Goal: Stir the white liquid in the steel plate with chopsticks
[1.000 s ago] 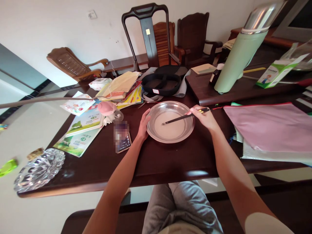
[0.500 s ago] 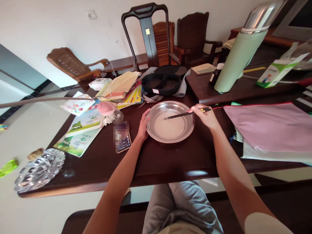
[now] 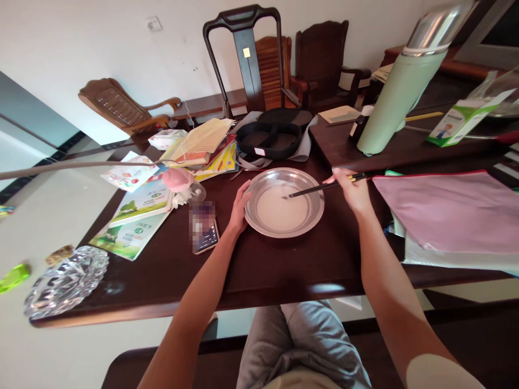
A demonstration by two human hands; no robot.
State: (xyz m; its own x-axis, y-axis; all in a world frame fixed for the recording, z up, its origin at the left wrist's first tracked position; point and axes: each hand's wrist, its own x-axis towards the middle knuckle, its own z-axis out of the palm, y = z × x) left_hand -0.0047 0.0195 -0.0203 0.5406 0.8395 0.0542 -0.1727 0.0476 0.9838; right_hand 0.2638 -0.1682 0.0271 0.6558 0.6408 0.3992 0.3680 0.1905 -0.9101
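Observation:
A round stainless-steel bowl [image 3: 298, 234] stands on the dark table, with a cloudy whitish liquid [image 3: 278, 213] inside it. My left hand [image 3: 240, 208] grips its left rim, fingers along the outer side and thumb near the edge. In my right hand [image 3: 352, 190], to the right of the bowl, is a pair of black chopsticks [image 3: 312, 189] with gold bands near the top. They slant over the right rim, held close together, and their tips are at the liquid near the bowl's middle.
Left of the bowl lie a phone [image 3: 206, 232], a pink-hatted figurine [image 3: 178, 183], booklets [image 3: 130, 235] and a glass dish [image 3: 67, 281]. Behind it are stacked papers [image 3: 203, 138] and a black case [image 3: 267, 138]. At right stand a green thermos [image 3: 391, 102] and a pink pouch [image 3: 450, 210].
My right hand has moved to the right, drawing the chopsticks with it, so their tips sit farther right in the bowl. The left hand and bowl have stayed in place.

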